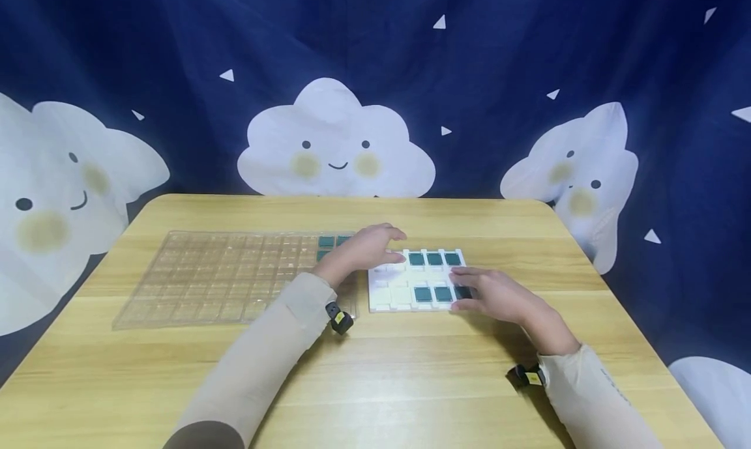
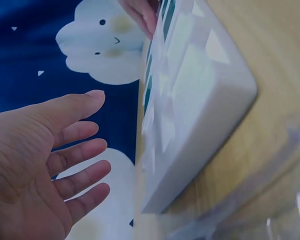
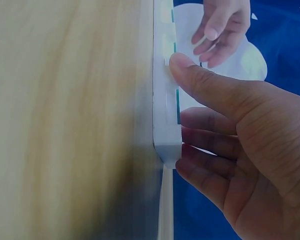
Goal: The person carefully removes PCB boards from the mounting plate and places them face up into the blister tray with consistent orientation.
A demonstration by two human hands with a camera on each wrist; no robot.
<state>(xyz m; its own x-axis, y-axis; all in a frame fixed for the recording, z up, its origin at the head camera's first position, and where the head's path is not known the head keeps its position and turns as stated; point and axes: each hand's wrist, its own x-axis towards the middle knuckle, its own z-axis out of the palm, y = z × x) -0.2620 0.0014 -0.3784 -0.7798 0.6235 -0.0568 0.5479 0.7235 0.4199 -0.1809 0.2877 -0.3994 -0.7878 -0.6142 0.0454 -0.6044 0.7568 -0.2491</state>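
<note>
A white tray [image 1: 382, 298] with square pockets lies on the table. Dark green square chips [image 1: 422, 294] sit in two rows toward its right side. My left hand [image 1: 371, 247] hovers over the tray's left end, its fingers apart and nothing between them, as the left wrist view also shows. My right hand [image 1: 499, 296] is at the tray's right end, partly covering the rightmost near chip. In the right wrist view the thumb [image 3: 182, 61] is right at the tray's near edge, with loosely bent fingers [image 3: 205, 170] by its end.
A clear plastic tray [image 1: 211, 276] with many compartments lies left of the white tray. A few green chips [image 1: 326, 242] sit at its far right corner, partly behind my left arm. The wooden table [image 1: 375, 377] ends before a blue cloud-patterned curtain [image 1: 375, 38].
</note>
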